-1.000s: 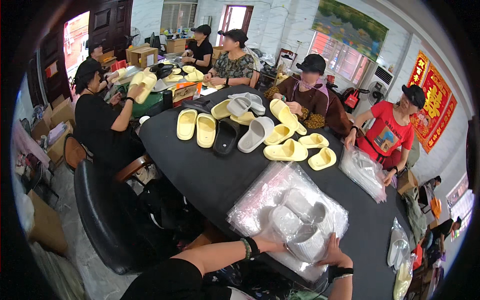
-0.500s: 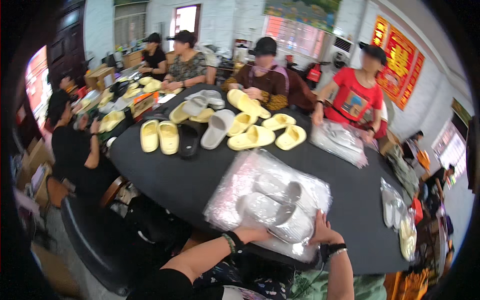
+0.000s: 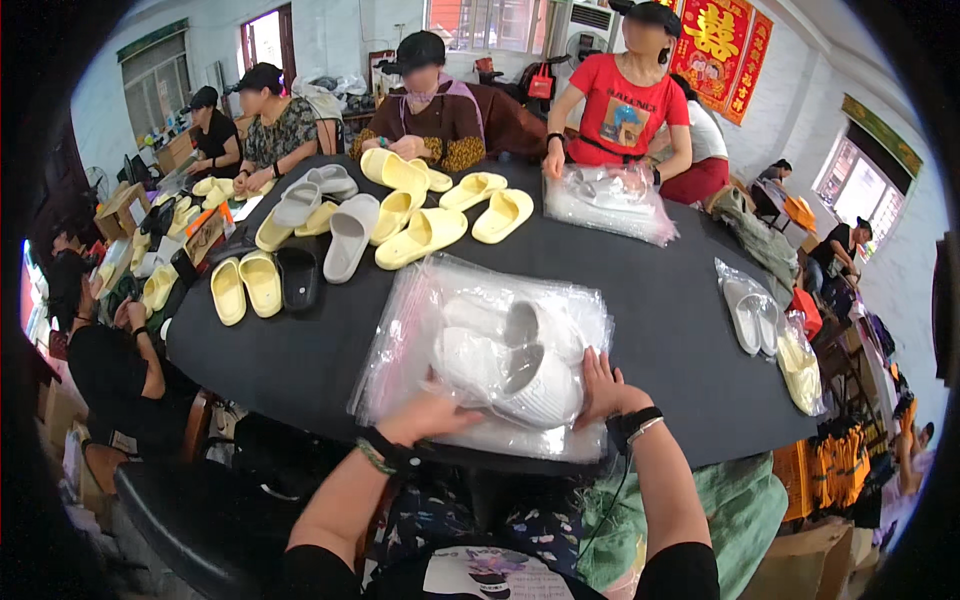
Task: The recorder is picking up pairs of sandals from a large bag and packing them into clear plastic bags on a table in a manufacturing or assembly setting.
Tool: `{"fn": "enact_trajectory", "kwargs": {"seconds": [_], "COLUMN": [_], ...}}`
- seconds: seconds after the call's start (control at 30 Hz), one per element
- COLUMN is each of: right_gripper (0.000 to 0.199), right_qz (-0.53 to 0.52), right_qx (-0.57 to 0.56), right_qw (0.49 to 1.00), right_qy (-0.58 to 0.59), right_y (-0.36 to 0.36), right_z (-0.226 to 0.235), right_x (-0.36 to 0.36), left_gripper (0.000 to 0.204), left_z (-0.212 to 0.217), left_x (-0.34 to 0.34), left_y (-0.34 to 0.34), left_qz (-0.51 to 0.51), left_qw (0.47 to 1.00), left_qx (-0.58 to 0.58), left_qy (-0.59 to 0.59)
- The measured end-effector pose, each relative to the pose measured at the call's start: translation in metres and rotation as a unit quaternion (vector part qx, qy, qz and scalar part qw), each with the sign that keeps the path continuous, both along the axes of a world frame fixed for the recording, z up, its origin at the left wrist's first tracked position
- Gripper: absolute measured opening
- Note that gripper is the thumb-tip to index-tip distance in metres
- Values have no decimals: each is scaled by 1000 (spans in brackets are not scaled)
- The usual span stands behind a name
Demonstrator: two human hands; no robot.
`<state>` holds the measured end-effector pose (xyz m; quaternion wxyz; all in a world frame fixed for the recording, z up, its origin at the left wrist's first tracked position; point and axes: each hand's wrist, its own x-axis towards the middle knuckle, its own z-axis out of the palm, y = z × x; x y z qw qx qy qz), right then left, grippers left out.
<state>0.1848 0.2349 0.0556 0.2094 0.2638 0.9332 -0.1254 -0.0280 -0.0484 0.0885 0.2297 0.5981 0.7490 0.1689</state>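
A pair of pale grey slippers lies in a clear plastic bag, on top of a stack of clear plastic bags in front of me on the black table. At the bag's near left, my left hand rests with its fingers stretched over the plastic, slightly blurred. My right hand presses flat on the bag's right side, fingers spread, beside the slippers' heel end. Neither hand is closed round anything.
Loose yellow slippers, a grey slipper and a black slipper lie across the table. Bagged grey slippers and bagged yellow slippers are at the right edge. Opposite, a person in red handles clear bags.
The view has turned right. My left hand has shifted from the slippers' near edge toward the bag's left side, and my right hand has flattened with its fingers spreading.
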Motion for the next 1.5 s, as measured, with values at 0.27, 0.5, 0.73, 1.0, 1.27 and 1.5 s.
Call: {"fn": "enact_trajectory", "kwargs": {"seconds": [0.27, 0.5, 0.73, 1.0, 1.27, 1.5], "right_gripper": [161, 162, 164, 164, 158, 161], "right_qz": [2, 1, 6, 1, 2, 3], "right_qx": [-12, -27, -13, -16, -15, -17], "right_qw": [1000, 1000, 1000, 1000, 1000, 1000], "right_qy": [-3, 6, 10, 14, 26, 23], "right_y": [-4, -7, -1, -3, -6, -3], "right_z": [3, 3, 0, 4, 1, 1], "right_x": [-2, -1, -2, 0, 4, 4], "left_gripper": [30, 31, 33, 13, 16, 19], "left_z": [63, 29, 34, 25, 39, 56], "left_x": [-54, -40, -9, -44, -68, -69], "left_y": [-68, -63, -58, -67, -76, -74], "left_qz": [201, 240, 131, 263, 192, 161], "left_qw": [973, 927, 967, 909, 941, 942], "left_qx": [113, 233, 194, 197, 92, 104], "left_qy": [-11, -171, -105, -257, -263, -276]}}
